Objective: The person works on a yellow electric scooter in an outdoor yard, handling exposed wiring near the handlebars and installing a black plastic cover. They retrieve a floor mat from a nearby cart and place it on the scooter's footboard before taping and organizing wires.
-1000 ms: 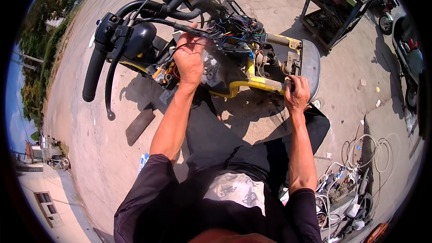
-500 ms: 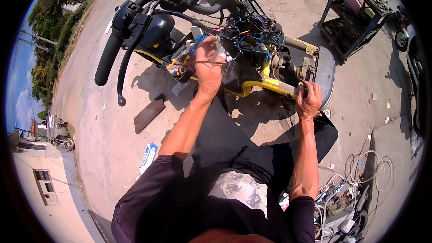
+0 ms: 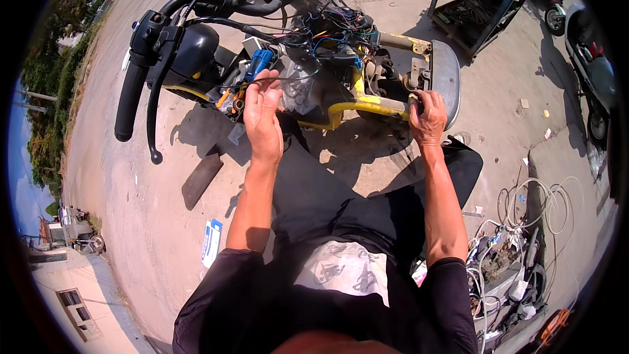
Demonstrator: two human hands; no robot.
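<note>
A stripped two-wheeler with a yellow tube frame [image 3: 337, 111] stands before me, a tangle of coloured wires [image 3: 334, 26] on top. My left hand [image 3: 264, 118] is raised beside it, fingers stretched out and nothing in the palm. Just beyond its fingertips lie a blue tool [image 3: 261, 62] and orange-handled tools [image 3: 226, 99]; a thin black cable runs close by. Clear plastic [image 3: 298, 88] sits to their right. My right hand [image 3: 428, 118] has its fingers curled at the frame's right end, below a metal bracket [image 3: 414, 80] and near a grey curved panel [image 3: 447, 82]. What it grips is hidden.
The black handlebar grip [image 3: 132, 101] and brake lever [image 3: 160, 92] jut out at left. A dark flat piece [image 3: 201, 180] and a blue-white packet [image 3: 211, 242] lie on the ground. A metal rack [image 3: 481, 52], parked scooter [image 3: 593, 69] and coiled pale cable [image 3: 557, 206] are at right.
My left hand has drawn back from the plastic and wires, leaving the blue tool in full view. My right hand stays at the frame's end. The whole view has shifted.
</note>
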